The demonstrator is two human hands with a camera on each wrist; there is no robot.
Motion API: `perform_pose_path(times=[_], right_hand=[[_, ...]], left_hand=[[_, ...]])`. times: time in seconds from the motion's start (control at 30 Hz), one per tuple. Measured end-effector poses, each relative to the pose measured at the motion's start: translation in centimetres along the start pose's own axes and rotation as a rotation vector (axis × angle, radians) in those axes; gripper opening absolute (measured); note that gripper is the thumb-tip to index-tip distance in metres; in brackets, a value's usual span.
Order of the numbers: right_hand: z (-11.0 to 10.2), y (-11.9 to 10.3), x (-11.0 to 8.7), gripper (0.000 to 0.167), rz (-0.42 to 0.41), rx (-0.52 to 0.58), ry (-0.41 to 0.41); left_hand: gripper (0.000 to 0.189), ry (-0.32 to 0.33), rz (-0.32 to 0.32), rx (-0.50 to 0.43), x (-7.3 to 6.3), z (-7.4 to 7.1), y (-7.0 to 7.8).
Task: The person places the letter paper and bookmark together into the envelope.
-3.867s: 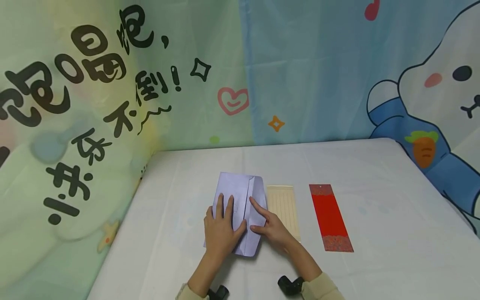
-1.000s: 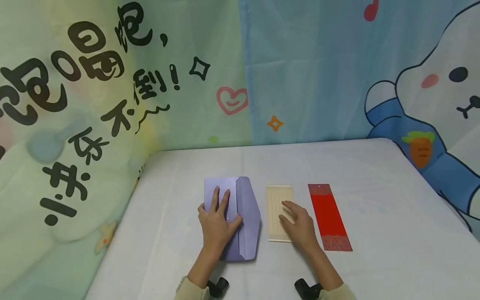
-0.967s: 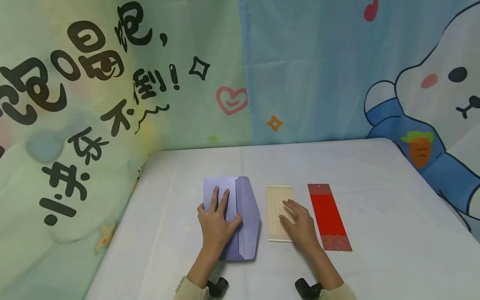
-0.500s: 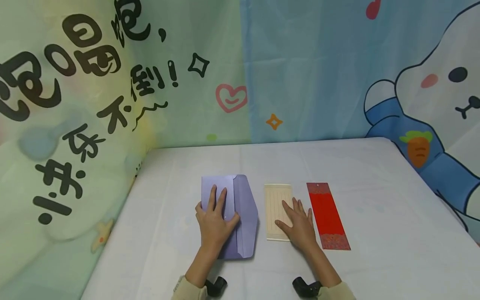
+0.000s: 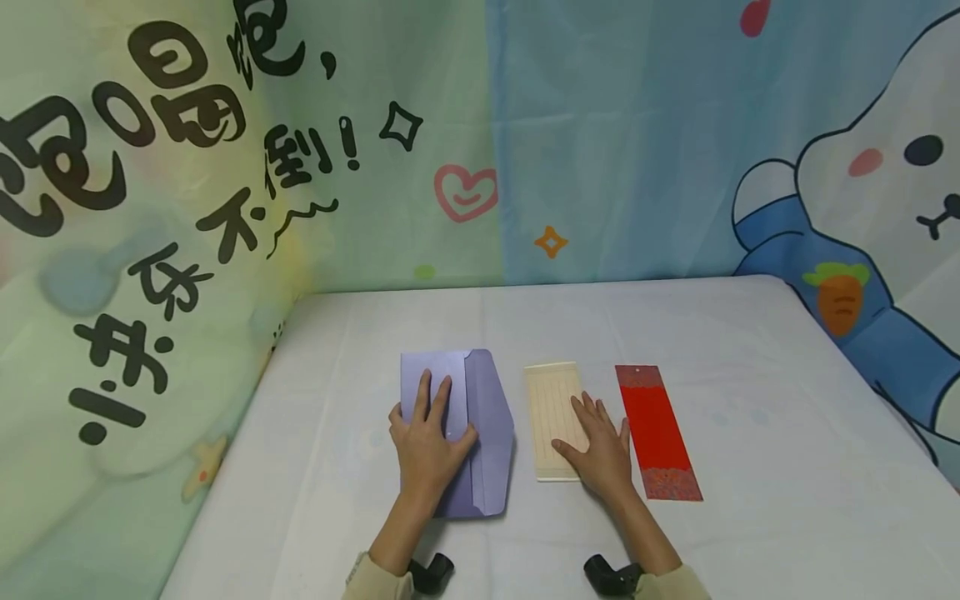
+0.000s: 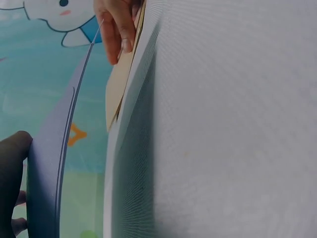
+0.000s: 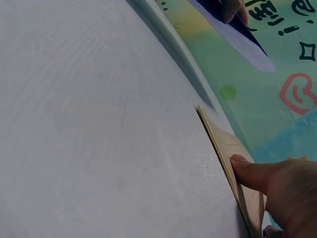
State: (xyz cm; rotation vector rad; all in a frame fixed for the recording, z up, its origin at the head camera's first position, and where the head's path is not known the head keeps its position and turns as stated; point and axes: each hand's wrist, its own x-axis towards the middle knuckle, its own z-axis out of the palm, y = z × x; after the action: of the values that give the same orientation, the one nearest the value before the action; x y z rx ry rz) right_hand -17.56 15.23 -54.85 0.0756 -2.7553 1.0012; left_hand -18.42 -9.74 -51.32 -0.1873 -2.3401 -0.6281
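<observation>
A lilac envelope (image 5: 491, 433), its flap folded out to the right, is under my left hand (image 5: 431, 454), whose straight, spread fingers rest on it. To its right is a cream rectangle of letter paper (image 5: 551, 400) with fine lengthwise lines. My right hand (image 5: 603, 462) touches its right side, with the thumb across its face and the other fingers spread along the far right edge. The right wrist view shows the thumb tip on the letter paper (image 7: 228, 144), which has a layered edge. In the left wrist view the envelope (image 6: 49, 163) stands close by my left thumb.
A red strip (image 5: 660, 429) with patterned ends and a small hole at its top lies just right of my right hand. White cloth (image 5: 787, 433) covers the table. Printed curtains (image 5: 622, 125) hang behind it and on the left. Black wrist cameras (image 5: 611, 575) are near both sleeves.
My right hand has come off the envelope and over to the letter paper, spreading its fingers. The letter paper has tilted slightly and shifted left at its top. The envelope has shifted left.
</observation>
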Motion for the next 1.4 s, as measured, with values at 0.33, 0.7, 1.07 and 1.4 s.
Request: perform_pose_path(times=[0.33,0.7,1.07,1.4], right_hand=[[0.4,0.2,-0.3,0.056,-0.033,0.076,0.069],[-0.5,-0.2,-0.7,0.052,-0.057,-0.036,-0.075],[-1.0,-0.8,0.2,0.050,0.001,0.093,-0.070],[0.4,-3.0,-1.1,0.055,0.068,-0.164,0.048]], left_hand=[[0.068,-0.016,-0.005,0.005,-0.2,-0.1,0.0],[0.068,-0.012,0.002,-0.004,-0.4,0.1,0.0],[0.068,-0.008,0.000,-0.022,0.0,-0.1,0.0],[0.066,-0.029,-0.033,-0.021,-0.3,-0.4,-0.2]])
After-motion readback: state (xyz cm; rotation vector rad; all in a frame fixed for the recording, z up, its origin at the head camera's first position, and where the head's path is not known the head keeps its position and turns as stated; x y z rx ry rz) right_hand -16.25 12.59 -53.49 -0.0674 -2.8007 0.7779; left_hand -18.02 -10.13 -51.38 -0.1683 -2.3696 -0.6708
